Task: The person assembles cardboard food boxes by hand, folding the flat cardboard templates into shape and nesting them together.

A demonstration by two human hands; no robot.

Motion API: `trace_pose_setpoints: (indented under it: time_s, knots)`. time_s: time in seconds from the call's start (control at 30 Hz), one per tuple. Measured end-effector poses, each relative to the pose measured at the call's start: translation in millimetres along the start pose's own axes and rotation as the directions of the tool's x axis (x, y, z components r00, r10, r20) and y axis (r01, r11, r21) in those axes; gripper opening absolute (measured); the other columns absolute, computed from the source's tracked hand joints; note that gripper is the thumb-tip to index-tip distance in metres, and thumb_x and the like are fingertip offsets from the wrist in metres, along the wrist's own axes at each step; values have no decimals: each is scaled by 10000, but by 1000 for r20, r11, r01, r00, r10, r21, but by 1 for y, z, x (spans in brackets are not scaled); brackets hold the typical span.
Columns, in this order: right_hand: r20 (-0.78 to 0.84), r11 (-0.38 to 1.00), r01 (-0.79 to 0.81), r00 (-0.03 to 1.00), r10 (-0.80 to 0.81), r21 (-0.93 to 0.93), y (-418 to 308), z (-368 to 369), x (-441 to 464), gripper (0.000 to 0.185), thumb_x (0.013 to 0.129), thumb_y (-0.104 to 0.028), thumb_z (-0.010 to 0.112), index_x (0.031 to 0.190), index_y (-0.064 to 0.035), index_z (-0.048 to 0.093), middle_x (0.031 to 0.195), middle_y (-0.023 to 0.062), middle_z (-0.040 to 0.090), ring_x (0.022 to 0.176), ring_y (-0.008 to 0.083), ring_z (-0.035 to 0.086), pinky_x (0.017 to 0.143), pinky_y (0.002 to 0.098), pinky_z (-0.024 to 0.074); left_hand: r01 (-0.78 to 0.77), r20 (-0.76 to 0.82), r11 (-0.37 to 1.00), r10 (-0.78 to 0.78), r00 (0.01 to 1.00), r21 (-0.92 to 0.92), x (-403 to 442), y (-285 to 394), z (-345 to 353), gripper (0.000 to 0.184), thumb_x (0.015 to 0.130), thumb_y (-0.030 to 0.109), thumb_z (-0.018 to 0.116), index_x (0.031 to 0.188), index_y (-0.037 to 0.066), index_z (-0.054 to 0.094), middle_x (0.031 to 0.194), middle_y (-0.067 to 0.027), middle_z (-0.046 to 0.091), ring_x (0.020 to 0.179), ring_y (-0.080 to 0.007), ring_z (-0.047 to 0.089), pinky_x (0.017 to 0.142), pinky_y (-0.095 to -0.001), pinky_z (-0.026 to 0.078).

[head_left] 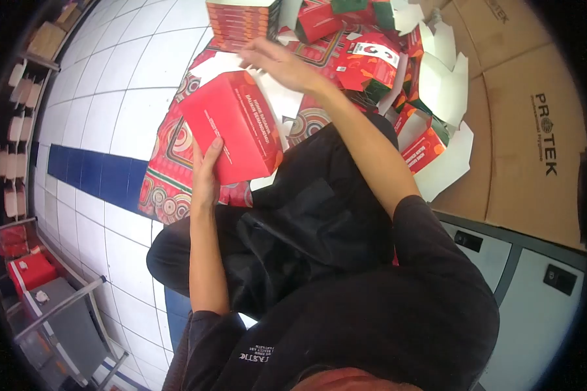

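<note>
My left hand (207,173) grips a red printed cardboard box (231,130) by its lower left side. The thumb lies on the red face and the other fingers are hidden behind it. White text runs along the box's panels, and white inner flaps (284,98) spread from its far end. Above that end hovers my right hand (277,64), its fingers loosely bent and apart, with nothing visible in them. A stack of flat red-and-orange cartons (244,23) stands just beyond the right hand.
Several red and green boxes with open white flaps (440,78) lie to the right on a patterned red mat (169,182). Large brown PROTEK cartons (509,130) stand along the right, above grey lockers (502,254). Metal racks and a grey cart (65,326) line the left side.
</note>
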State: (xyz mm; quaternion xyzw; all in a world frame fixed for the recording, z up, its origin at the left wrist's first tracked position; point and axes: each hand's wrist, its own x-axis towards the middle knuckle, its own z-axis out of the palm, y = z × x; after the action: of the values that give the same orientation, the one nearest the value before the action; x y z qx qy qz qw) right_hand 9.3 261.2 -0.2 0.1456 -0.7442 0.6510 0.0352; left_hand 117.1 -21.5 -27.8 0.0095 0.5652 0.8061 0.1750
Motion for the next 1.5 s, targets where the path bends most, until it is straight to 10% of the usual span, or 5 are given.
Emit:
trace_pose_setpoints:
  time_s: [0.1, 0.27, 0.87, 1.2, 1.5]
  knots:
    - [-131, 445, -171, 984, 120, -879, 17, -44, -3, 668, 922, -517, 845, 1437, -138, 650, 1408, 165, 698, 1314, 379, 655, 1122, 584, 490, -30, -94, 990, 16, 995, -139, 0, -4, -6, 654, 1129, 411, 622, 1632, 26, 460, 1556, -127, 625, 1415, -232, 626, 1169, -406, 516]
    - [-452, -179, -431, 697, 556, -884, 52, -105, -9, 1117, 732, -502, 954, 1671, -232, 411, 1736, 206, 417, 1619, 464, 371, 1265, 776, 278, -13, 92, 857, 71, 993, -515, -4, -1, -28, 630, 1161, 489, 496, 1584, 22, 508, 1564, -147, 620, 1396, -264, 639, 1174, -422, 521]
    - [-385, -353, -419, 908, -164, -837, -52, -263, -22, 432, 1035, -159, 558, 1445, -190, 689, 1225, 193, 777, 1118, 448, 760, 950, 575, 597, -56, 17, 598, 117, 993, -800, 21, -9, -36, 557, 1173, 494, 498, 1517, 68, 596, 1348, -128, 750, 1181, -226, 770, 1038, -392, 639]
    - [-376, 679, 311, 647, -664, -665, -241, -36, -19, 402, 1118, -41, 510, 1503, -14, 622, 1399, 145, 693, 1206, 236, 707, 1029, 388, 582, -296, -271, 730, 157, 950, -616, -4, 46, -37, 740, 1151, 673, 380, 1590, 94, 520, 1469, -123, 691, 1311, -249, 720, 1118, -432, 594]
    - [-357, 984, 172, 917, -177, -46, -142, 107, -14, 305, 1076, -12, 568, 1344, -56, 708, 906, -64, 471, 787, 37, 399, 698, 238, 338, -307, -343, 683, 89, 935, -662, 16, -23, -78, 725, 1139, 663, 400, 1577, 101, 533, 1514, -106, 657, 1367, -273, 677, 1145, -475, 559]
